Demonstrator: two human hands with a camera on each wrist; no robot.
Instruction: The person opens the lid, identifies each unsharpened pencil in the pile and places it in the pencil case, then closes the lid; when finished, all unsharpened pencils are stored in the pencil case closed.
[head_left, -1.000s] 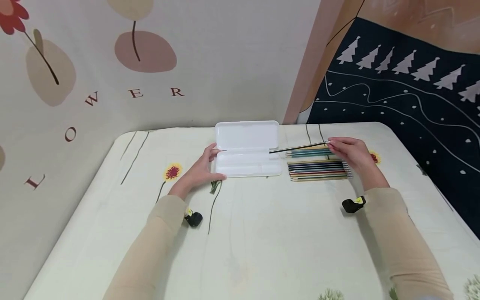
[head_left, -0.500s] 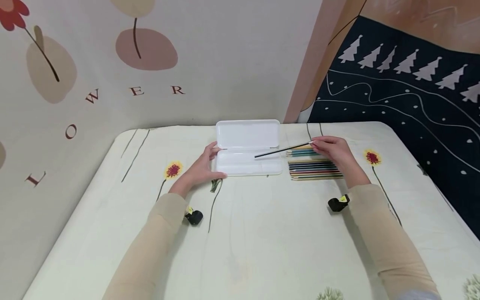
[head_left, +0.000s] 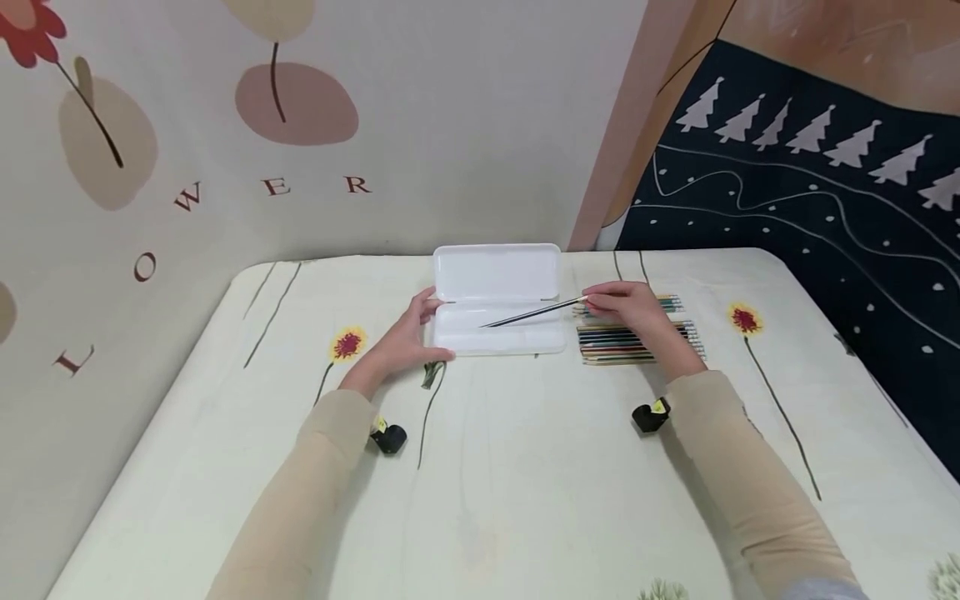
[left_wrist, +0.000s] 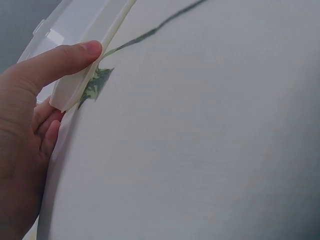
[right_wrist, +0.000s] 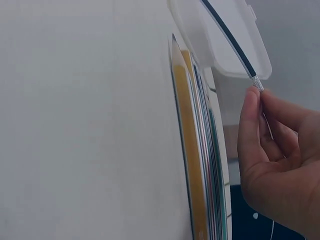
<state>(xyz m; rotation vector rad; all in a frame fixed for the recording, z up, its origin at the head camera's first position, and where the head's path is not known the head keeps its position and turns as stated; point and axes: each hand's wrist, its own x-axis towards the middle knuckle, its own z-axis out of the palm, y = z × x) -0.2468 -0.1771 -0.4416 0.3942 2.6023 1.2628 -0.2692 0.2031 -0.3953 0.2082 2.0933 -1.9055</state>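
Observation:
A white plastic pencil case (head_left: 465,340) lies with its lid (head_left: 497,271) raised at the back. My left hand (head_left: 405,337) grips the case's left end; in the left wrist view the thumb (left_wrist: 75,57) presses its front edge and the fingers reach round the far side. My right hand (head_left: 626,308) pinches a dark striped pencil (head_left: 532,313) by its eraser end. Its tip points left over the case's tray. In the right wrist view the same pencil (right_wrist: 232,42) slants up from the thumb and fingertips. Below the right hand, several pencils (head_left: 615,343) lie side by side.
More pencils (head_left: 671,304), partly hidden by the right hand, lie behind the front row. A pale flower-print cloth (head_left: 525,483) covers the table. A printed wall hanging (head_left: 465,125) stands behind, with a dark tree-pattern cloth (head_left: 787,217) at right.
My right hand has moved left with the pencil, from beyond the pencil rows to near the case, bringing the pencil's tip over the tray. My left hand has stayed at the case.

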